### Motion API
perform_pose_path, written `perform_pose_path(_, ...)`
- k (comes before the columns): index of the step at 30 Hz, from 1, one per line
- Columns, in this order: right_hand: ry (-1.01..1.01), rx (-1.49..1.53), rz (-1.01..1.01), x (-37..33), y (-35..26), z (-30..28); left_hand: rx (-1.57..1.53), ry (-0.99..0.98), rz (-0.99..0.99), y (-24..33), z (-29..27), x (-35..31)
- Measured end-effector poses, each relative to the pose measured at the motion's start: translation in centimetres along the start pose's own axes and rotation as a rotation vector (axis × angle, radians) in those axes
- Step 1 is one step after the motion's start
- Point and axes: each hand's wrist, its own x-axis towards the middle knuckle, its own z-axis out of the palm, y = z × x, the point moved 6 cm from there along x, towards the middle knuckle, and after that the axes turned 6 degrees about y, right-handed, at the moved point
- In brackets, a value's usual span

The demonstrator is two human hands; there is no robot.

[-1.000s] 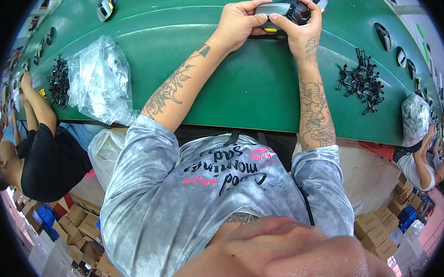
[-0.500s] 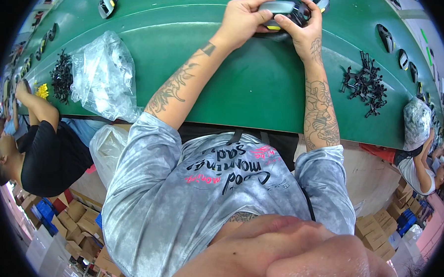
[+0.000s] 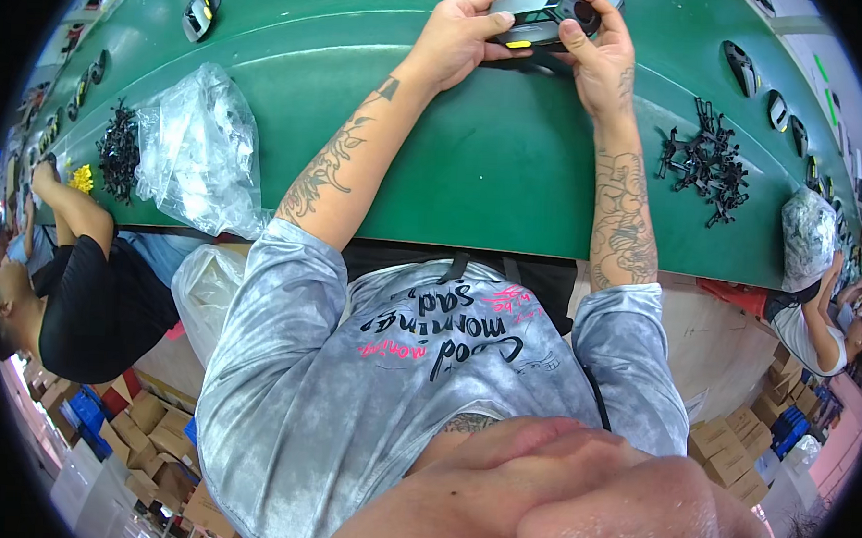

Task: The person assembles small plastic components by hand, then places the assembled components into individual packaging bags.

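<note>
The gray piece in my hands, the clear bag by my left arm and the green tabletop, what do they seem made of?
Gray piece: probably hard plastic, its shell smooth and glossy. Clear bag: likely thin plastic film, crinkled with bright glints. Green tabletop: smooth with a soft sheen, perhaps rubber sheet or laminate.

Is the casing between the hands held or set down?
Held: the left hand grips the casing at its left end, the right hand at its right. Cannot tell whether it touches the table.

Bright light glints on the clear plastic bag [image 3: 201, 148], while fisheye distortion curves the green table [image 3: 454, 174].
</note>
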Motion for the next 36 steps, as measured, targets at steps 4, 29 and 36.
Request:
perform_pose_path(4,0.097,0.173,0.193,-0.6,0.5,0.0,0.165,0.001,0.034,0.2,0.4,-0.7)
perform_pose_path(29,0.645,-0.837,-0.222,-1.6,-15.1,-14.3,1.737,0.935,0.646,11.7,-7.9,-1.5)
perform_pose_path(36,0.073,-1.411,0.722,-3.0,-8.2,-16.0,2.096,0.514,0.776,5.3,-2.8,1.5)
